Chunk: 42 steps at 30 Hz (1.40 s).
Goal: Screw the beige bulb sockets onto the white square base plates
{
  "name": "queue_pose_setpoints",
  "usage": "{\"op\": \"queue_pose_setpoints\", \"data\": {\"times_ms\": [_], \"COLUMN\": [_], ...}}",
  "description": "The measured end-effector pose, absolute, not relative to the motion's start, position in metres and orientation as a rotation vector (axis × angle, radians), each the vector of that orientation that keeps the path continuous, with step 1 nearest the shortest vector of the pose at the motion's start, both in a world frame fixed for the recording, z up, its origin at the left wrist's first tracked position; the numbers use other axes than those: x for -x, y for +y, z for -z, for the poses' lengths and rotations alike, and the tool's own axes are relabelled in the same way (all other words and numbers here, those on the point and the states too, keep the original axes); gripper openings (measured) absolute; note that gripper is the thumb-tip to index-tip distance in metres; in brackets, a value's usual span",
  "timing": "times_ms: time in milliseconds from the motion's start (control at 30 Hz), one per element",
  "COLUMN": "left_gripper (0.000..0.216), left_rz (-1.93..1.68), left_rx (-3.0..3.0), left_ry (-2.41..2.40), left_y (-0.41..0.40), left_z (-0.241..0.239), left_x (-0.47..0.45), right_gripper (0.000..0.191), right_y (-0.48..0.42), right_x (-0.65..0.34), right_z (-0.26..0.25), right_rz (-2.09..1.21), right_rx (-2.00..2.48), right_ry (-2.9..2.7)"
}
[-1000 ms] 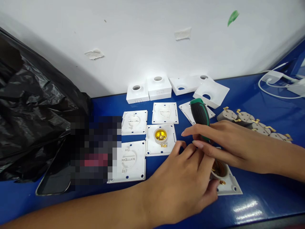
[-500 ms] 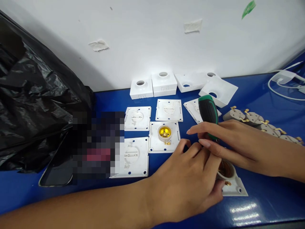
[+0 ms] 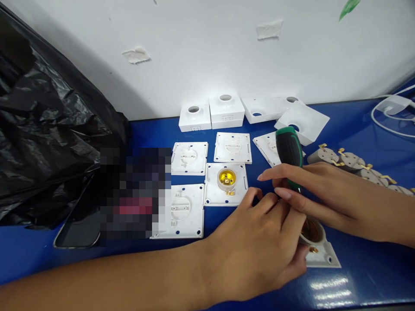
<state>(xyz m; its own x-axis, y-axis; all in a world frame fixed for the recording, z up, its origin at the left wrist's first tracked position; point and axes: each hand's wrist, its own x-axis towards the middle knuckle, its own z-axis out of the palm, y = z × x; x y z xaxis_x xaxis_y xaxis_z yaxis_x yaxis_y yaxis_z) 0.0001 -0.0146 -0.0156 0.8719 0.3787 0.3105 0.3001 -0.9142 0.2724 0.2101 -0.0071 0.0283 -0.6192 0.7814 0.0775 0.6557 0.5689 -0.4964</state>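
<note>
- Head view, lower centre of the frame: the left hand [image 3: 256, 246] is reaching in from the lower left, forearm lying across the bottom edge, palm down, fingers curled closed around the lamp-holder plate [image 3: 319, 252] and pinning it on the blue table [image 3: 363, 276].
- Right of centre: the right hand [image 3: 311, 194] is coming in from the right edge, wrist held low, fingers closed around the lower part of the screwdriver [image 3: 289, 151]; the index finger is stretching out toward the left.
- The screwdriver's green-and-black handle is standing nearly upright above the fingers, leaning slightly to the left; its shaft is hiding behind the fingers, so I cannot tell where the tip is sitting.
- The lamp-holder plate is lying at the lower right, its round brass-lined socket peeking out between the two hands, one white corner sticking out to the right.
- Centre of the frame: another plate with a yellow socket [image 3: 226, 179] is lying among flat white base plates [image 3: 180, 211], well apart from the hands.
- Upper centre, by the wall: white covers with round holes [image 3: 227, 110] are sitting in a row.
- Right edge: grey inserts with brass clips [image 3: 352, 162] are lining up beyond the right forearm.
- Left side: a black plastic bag [image 3: 48, 129] is bulking over a dark phone [image 3: 79, 229].
</note>
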Motion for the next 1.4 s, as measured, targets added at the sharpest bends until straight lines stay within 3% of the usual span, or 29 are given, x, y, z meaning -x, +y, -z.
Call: {"op": "queue_pose_setpoints", "data": {"times_ms": [1400], "left_gripper": [0.042], "left_rz": [-0.540], "left_rx": [-2.833], "left_ry": [0.516], "left_y": [-0.0154], "left_z": [0.0184], "left_x": [0.0010], "right_gripper": [0.030], "right_y": [-0.0053], "right_x": [-0.2126], "right_z": [-0.0272], "right_rz": [-0.804], "right_rx": [1.235], "right_ry": [-2.483]}}
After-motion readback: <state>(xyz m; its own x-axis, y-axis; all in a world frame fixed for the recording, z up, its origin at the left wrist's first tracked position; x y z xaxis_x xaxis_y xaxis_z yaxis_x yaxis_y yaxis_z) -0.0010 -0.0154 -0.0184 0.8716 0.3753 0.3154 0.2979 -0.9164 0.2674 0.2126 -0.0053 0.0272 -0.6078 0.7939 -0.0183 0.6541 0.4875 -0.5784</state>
